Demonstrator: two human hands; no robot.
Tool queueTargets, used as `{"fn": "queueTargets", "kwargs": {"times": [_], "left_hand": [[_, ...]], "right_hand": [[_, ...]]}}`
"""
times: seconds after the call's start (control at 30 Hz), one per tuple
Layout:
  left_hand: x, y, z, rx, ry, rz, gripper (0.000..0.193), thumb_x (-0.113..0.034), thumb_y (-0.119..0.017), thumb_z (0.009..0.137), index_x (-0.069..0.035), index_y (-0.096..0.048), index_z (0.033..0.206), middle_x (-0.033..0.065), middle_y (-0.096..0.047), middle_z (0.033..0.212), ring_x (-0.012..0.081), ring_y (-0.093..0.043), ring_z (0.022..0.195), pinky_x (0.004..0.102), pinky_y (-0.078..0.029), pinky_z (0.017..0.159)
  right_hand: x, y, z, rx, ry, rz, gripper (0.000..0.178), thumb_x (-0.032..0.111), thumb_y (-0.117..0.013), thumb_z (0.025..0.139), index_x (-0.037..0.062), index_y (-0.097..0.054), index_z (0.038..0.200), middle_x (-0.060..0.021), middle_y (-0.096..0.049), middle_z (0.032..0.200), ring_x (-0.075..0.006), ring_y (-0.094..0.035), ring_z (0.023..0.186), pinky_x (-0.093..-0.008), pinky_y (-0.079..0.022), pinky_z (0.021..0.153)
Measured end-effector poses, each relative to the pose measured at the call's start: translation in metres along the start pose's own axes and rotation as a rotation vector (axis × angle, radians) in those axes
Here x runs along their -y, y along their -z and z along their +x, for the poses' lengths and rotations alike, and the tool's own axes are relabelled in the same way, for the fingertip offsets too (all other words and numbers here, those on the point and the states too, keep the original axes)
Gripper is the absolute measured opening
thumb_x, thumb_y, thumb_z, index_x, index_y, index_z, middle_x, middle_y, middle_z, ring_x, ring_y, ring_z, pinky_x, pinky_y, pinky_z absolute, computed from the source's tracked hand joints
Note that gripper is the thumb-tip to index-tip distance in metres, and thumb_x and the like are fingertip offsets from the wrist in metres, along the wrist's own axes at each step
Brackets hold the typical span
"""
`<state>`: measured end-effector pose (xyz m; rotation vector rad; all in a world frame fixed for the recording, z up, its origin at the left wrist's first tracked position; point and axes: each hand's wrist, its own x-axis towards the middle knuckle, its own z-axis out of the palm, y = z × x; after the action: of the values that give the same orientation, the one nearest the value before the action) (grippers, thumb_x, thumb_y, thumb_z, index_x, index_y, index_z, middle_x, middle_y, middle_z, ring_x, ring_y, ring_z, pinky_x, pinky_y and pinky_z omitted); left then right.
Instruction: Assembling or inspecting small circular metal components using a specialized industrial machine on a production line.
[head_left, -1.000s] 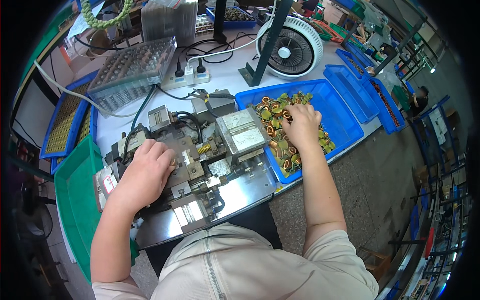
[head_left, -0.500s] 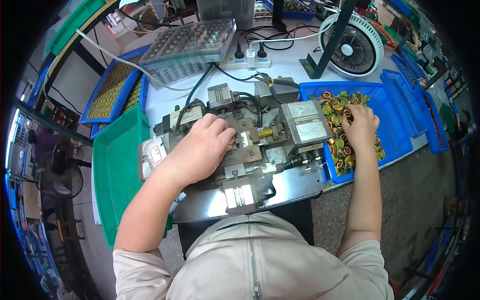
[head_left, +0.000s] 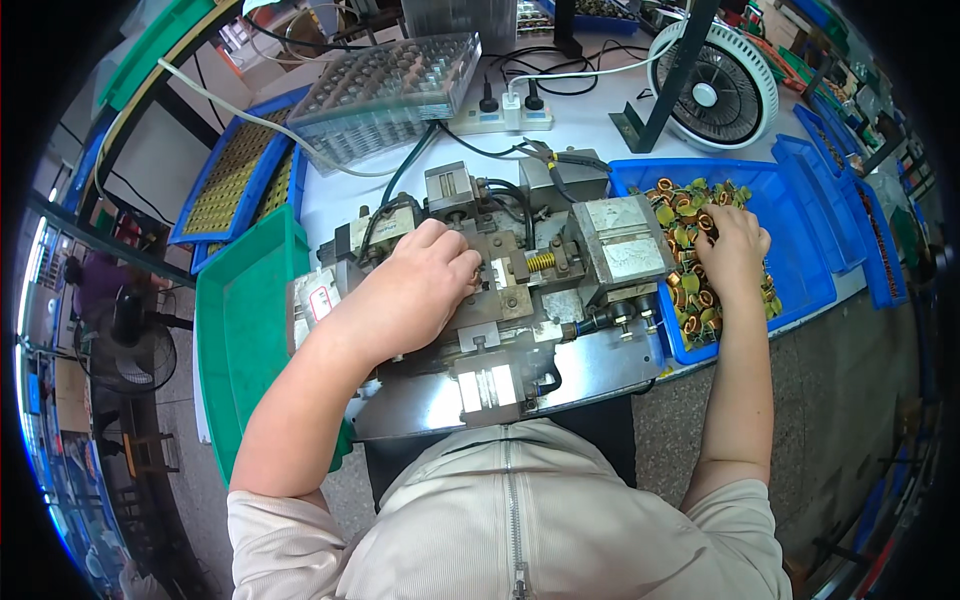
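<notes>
My left hand [head_left: 425, 285] rests over the middle of a metal bench machine [head_left: 510, 300], fingers bent and pressed together at its central fixture. Whatever lies under those fingertips is hidden. To its right on the fixture sits a yellow spring [head_left: 540, 262]. My right hand [head_left: 735, 250] reaches into a blue bin [head_left: 815, 250] and has its thumb and fingers closed on a small copper-ringed part [head_left: 706, 222]. Around it lie many loose parts of the same sort [head_left: 690, 290], with copper rings and yellow-green tabs.
A green tray [head_left: 250, 300] stands left of the machine. Behind are a clear plastic case [head_left: 385, 100], a power strip [head_left: 490, 122], pliers [head_left: 560, 165] and a white fan [head_left: 710, 90]. Blue trays of small parts [head_left: 235, 180] lie far left, and a dark metal post [head_left: 665, 80] rises beside the fan.
The whole view has shifted slightly to the right. My left hand stays on the fixture, and my right hand stays among the parts with its fingers a little more drawn in.
</notes>
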<state>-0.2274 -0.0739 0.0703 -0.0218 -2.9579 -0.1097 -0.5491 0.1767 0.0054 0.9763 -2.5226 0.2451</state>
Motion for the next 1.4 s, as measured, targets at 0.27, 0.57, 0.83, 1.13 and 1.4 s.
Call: {"fn": "queueTargets", "kwargs": {"times": [0.27, 0.57, 0.83, 1.13, 1.4], "left_hand": [[-0.013, 0.02, 0.009, -0.044, 0.007, 0.078, 0.019, -0.011, -0.066, 0.091, -0.001, -0.063, 0.107, 0.0121, -0.061, 0.104, 0.0299, -0.054, 0.1, 0.0376, -0.048, 0.093], [-0.032, 0.078, -0.015, -0.399, 0.239, -0.151, 0.03, -0.004, -0.069, 0.091, 0.001, -0.063, 0.12, 0.0111, -0.064, 0.112, 0.0233, -0.059, 0.102, 0.0317, -0.05, 0.089], [-0.062, 0.048, -0.068, -0.656, 0.76, -1.668, 0.036, -0.005, -0.067, 0.098, 0.003, -0.059, 0.132, 0.0136, -0.069, 0.108, 0.0148, -0.067, 0.089, 0.0177, -0.05, 0.067], [-0.075, 0.041, -0.076, -0.701, 0.731, -1.979, 0.036, -0.002, -0.066, 0.097, 0.007, -0.056, 0.131, 0.0214, -0.07, 0.114, 0.026, -0.071, 0.106, 0.0182, -0.049, 0.064], [-0.077, 0.04, -0.082, -0.707, 0.704, -2.036, 0.041, 0.002, -0.07, 0.093, 0.003, -0.056, 0.131, 0.0185, -0.072, 0.115, 0.0214, -0.071, 0.104, 0.02, -0.054, 0.073]], "right_hand": [[-0.002, -0.003, 0.001, -0.022, 0.01, 0.005, 0.038, 0.013, -0.076, 0.082, 0.0113, -0.072, 0.12, -0.0057, -0.07, 0.12, -0.0254, -0.059, 0.115, -0.0421, -0.039, 0.103], [-0.003, -0.005, -0.004, -0.065, 0.028, 0.012, 0.036, 0.013, -0.076, 0.081, 0.0116, -0.073, 0.117, -0.0045, -0.071, 0.118, -0.0248, -0.059, 0.113, -0.0413, -0.039, 0.102], [-0.01, -0.009, 0.0, -0.101, 0.059, 0.008, 0.033, 0.013, -0.074, 0.081, 0.0131, -0.073, 0.114, -0.003, -0.071, 0.116, -0.0235, -0.061, 0.109, -0.0405, -0.039, 0.101], [-0.011, -0.01, 0.007, -0.298, -0.023, 0.334, 0.032, 0.008, -0.063, 0.094, 0.0119, -0.07, 0.124, -0.0084, -0.067, 0.113, -0.0258, -0.061, 0.107, -0.0391, -0.045, 0.099], [-0.037, -0.027, 0.006, -0.393, -0.086, 0.369, 0.034, 0.004, -0.057, 0.099, 0.0106, -0.067, 0.131, -0.0124, -0.06, 0.117, -0.0263, -0.061, 0.101, -0.0366, -0.051, 0.091]]}}
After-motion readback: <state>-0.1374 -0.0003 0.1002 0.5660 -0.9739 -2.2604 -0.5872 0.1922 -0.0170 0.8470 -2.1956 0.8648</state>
